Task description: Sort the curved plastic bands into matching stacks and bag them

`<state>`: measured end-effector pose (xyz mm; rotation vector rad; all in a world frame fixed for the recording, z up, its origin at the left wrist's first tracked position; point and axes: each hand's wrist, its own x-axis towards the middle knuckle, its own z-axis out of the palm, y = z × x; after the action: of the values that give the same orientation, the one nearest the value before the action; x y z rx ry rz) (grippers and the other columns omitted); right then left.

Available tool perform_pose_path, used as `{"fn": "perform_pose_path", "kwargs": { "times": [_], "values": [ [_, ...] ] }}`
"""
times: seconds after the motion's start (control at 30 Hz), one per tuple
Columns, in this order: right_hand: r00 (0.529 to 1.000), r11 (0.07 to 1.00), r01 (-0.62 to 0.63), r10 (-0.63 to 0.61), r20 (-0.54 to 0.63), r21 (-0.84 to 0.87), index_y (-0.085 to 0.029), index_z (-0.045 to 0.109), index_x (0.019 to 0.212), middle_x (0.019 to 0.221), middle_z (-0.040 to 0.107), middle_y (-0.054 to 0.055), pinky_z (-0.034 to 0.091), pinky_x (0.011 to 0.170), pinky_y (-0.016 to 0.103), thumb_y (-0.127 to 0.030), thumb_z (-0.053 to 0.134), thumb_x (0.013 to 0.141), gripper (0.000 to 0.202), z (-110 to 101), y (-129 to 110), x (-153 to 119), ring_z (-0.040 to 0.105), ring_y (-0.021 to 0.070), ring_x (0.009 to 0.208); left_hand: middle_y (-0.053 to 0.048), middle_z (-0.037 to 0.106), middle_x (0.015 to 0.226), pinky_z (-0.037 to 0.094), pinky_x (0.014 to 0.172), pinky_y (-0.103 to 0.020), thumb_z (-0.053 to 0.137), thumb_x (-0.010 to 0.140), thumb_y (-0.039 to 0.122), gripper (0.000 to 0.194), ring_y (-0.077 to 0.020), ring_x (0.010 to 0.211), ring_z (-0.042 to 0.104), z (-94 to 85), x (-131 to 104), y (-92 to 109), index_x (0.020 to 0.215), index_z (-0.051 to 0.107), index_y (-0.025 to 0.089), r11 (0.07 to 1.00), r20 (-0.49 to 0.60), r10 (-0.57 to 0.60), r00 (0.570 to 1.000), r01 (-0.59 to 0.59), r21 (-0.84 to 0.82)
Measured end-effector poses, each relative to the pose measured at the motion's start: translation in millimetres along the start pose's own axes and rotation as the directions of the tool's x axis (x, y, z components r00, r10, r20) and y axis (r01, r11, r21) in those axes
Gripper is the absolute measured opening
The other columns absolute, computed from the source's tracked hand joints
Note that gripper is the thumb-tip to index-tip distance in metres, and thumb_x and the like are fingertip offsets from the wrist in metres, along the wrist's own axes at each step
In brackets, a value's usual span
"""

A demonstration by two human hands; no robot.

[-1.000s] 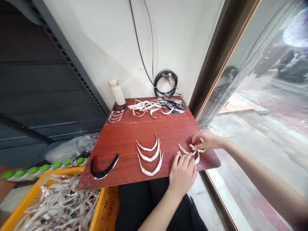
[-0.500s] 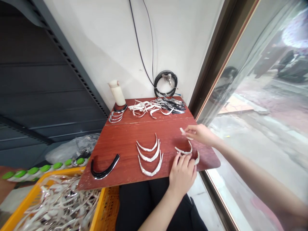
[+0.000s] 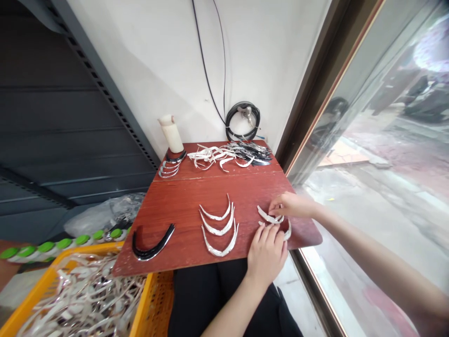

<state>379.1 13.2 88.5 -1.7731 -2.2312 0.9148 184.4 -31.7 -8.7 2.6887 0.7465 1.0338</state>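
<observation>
At the right front of the red-brown table [image 3: 182, 201], my right hand [image 3: 289, 205] has its fingertips pinched on a curved white strip [image 3: 265, 216], which lies low at the table top. My left hand [image 3: 267, 248] rests nearer the front edge, fingers stretched flat over another curved white strip [image 3: 288, 230]; most of that one is hidden under the fingers. To the left, three wrapped-looking curved white strips [image 3: 219, 251] are set one behind another, ends pointing away from me. Farther left lies a bundle of black curved strips [image 3: 154, 252] with a shiny edge.
Loose white strips [image 3: 210, 154] and a pile of black shiny strips [image 3: 254, 153] lie at the back. A white jug-like container [image 3: 171, 135] stands back left by more curved pieces [image 3: 169, 169]. A yellow crate [image 3: 140, 311] full of strips sits at lower left; a glass pane [image 3: 351, 187] borders the right.
My right hand has come down and nearer with the white strip, which now sits just behind my left hand. The left hand has hardly moved.
</observation>
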Motion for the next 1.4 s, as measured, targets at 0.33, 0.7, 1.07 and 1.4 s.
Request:
{"fn": "perform_pose_path", "kwargs": {
  "times": [0.33, 0.7, 1.07, 1.4],
  "values": [
    [0.999, 1.000, -0.011, 0.011, 0.041, -0.001, -0.023, 0.077, 0.086, 0.089, 0.076, 0.003, 0.048, 0.073, 0.029, -0.034, 0.067, 0.080, 0.017, 5.1, 7.7, -12.0, 0.068, 0.0213, 0.081, -0.006, 0.067, 0.119, 0.044, 0.110, -0.039, 0.055, 0.091, 0.024, 0.021, -0.0199, 0.116, 0.060, 0.4, -0.6, 1.3, 0.111, 0.060, 0.019, 1.000, -0.012, -0.019, 1.000, 0.018, -0.016],
    [0.987, 0.997, -0.072, 0.068, 0.149, 0.026, -0.023, 0.076, 0.079, 0.082, 0.076, 0.002, 0.047, 0.068, 0.028, -0.030, 0.061, 0.079, 0.017, 9.3, -1.8, -8.7, 0.068, 0.0197, 0.075, -0.007, 0.066, 0.109, 0.047, 0.109, -0.040, 0.058, 0.087, 0.022, 0.028, -0.0216, 0.108, 0.063, -3.7, -0.4, 2.3, 0.115, 0.057, 0.019, 0.996, -0.053, -0.051, 0.997, 0.047, -0.071],
    [0.992, 0.997, -0.039, 0.030, 0.124, 0.068, -0.022, 0.071, 0.086, 0.091, 0.073, 0.000, 0.047, 0.074, 0.027, -0.029, 0.075, 0.067, 0.021, 11.9, 11.2, -12.2, 0.066, 0.0199, 0.085, -0.003, 0.064, 0.092, 0.046, 0.109, -0.044, 0.060, 0.085, 0.021, 0.007, -0.0196, 0.097, 0.064, -1.9, -2.4, 0.5, 0.092, 0.059, 0.022, 0.995, -0.108, -0.074, 0.991, 0.067, -0.073],
    [0.990, 0.994, -0.049, 0.036, 0.134, 0.095, -0.019, 0.074, 0.079, 0.082, 0.074, 0.002, 0.048, 0.071, 0.026, -0.030, 0.065, 0.079, 0.015, 7.5, 2.6, -13.0, 0.066, 0.0172, 0.076, -0.003, 0.068, 0.105, 0.040, 0.114, -0.040, 0.058, 0.087, 0.021, 0.016, -0.0176, 0.106, 0.063, -4.0, -1.0, 2.5, 0.103, 0.062, 0.021, 0.997, -0.078, -0.043, 0.996, 0.038, -0.068]
  ]
}}
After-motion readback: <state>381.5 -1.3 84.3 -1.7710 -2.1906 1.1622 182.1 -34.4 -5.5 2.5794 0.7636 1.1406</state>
